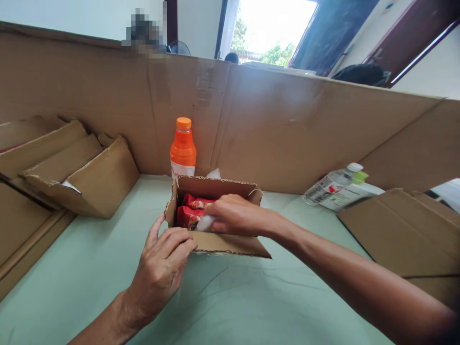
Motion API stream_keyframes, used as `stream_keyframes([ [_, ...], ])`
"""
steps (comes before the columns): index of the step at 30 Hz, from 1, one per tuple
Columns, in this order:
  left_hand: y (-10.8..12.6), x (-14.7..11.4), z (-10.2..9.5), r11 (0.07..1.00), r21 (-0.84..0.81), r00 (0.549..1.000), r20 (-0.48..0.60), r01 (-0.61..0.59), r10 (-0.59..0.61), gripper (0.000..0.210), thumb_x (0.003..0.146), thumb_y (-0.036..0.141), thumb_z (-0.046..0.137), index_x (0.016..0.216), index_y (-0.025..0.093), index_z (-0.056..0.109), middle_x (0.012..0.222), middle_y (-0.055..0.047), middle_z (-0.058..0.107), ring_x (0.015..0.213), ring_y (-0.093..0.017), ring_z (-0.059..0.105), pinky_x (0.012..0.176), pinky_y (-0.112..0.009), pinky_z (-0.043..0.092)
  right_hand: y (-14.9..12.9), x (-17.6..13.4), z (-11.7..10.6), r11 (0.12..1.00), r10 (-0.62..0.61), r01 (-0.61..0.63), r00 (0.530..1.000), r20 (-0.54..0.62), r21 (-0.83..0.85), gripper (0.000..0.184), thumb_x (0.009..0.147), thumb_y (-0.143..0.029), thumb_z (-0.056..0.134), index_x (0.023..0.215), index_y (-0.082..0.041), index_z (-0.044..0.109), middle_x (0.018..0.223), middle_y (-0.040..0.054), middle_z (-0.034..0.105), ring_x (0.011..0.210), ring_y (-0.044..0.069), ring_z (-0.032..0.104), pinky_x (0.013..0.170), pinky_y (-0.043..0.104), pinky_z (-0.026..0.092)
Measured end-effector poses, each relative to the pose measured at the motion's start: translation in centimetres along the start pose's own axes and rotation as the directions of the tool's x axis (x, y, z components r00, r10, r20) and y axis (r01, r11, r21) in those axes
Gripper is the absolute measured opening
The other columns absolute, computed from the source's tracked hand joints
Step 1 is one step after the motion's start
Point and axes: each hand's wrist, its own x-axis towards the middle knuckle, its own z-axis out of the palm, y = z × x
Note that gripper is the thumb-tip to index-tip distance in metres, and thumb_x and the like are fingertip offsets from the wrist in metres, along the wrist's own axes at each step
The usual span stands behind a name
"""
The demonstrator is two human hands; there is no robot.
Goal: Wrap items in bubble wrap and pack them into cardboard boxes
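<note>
In the middle of the table stands an open cardboard box, its near flap folded outward. Red snack packets with printed fronts lie inside, toward the left. My left hand grips the box at its near left corner, thumb on the side wall and fingers over the flap. Reaching into the box, my right hand has its fingers closed on a whitish, rounded item, whose kind I cannot make out. This item rests against the red packets. The right part of the box's inside is hidden by my right hand.
Behind the box an orange drink bottle stands upright. Cardboard boxes crowd the left side. At right, a clear plastic bottle leans by a white carton and a brown box. A tall cardboard wall closes the back.
</note>
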Motion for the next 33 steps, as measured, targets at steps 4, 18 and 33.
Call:
stream_keyframes([
  [4,-0.1,0.5,-0.3,1.000,0.014,1.000,-0.010,-0.004,0.004,0.027,0.089,0.001,0.051,0.105,0.019,0.062,0.099,-0.005,0.071,0.095,-0.017,0.066,0.117,-0.057,0.027,0.1,1.7,1.1,0.999,0.027,-0.031,0.994,0.108,0.037,0.013,0.074,-0.010,0.064,0.066,-0.020,0.064,0.056,-0.0022,0.058,0.047,0.009,0.042,0.048,0.025,0.027],
  [18,-1.5,-0.4,0.7,0.930,-0.089,0.871,-0.330,0.356,-0.364,0.058,0.084,0.020,0.067,0.139,0.026,0.048,0.131,-0.012,0.056,0.126,-0.028,0.053,0.115,-0.057,0.033,2.7,-5.5,-0.1,0.914,0.202,-0.011,0.879,-0.432,0.405,0.022,0.089,-0.027,0.059,0.104,-0.019,0.073,0.103,0.0054,0.075,0.091,0.018,0.068,0.079,0.027,0.049],
  [33,1.0,0.0,7.9,0.263,-0.697,0.599,0.293,0.667,-0.745,0.054,0.072,0.041,0.071,0.119,0.016,0.060,0.116,-0.010,0.068,0.108,-0.025,0.065,0.092,-0.036,0.053,1.7,-13.5,13.5,0.508,0.790,-0.276,0.527,-0.314,0.816,0.048,0.084,-0.048,0.057,0.121,-0.018,0.057,0.111,0.0108,0.071,0.081,0.023,0.069,0.071,0.036,0.056],
])
